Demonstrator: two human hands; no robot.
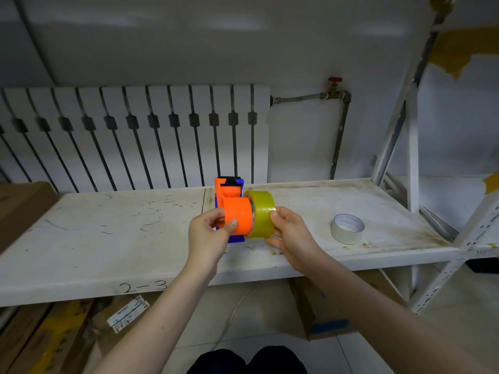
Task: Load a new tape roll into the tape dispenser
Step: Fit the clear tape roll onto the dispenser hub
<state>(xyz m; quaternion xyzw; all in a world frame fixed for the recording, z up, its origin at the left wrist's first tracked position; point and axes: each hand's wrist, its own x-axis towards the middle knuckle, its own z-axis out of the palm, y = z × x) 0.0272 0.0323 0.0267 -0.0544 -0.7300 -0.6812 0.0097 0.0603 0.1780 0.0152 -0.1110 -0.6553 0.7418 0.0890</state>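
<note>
An orange and blue tape dispenser [234, 209] is held above the white shelf [108, 238], near the middle of the view. My left hand [209, 233] grips its orange hub from the left, thumb on the front. A yellowish clear tape roll [262, 215] sits right against the hub's right end. My right hand [290, 236] holds that roll by its outer face, fingers underneath and thumb on top. How far the roll sits over the hub is hidden.
A white tape roll [347, 228] lies flat on the shelf to the right. A brown cardboard box [19, 209] stands at the shelf's left end. A radiator [135, 136] is behind, shelf uprights [413, 157] at right, boxes [324, 303] below.
</note>
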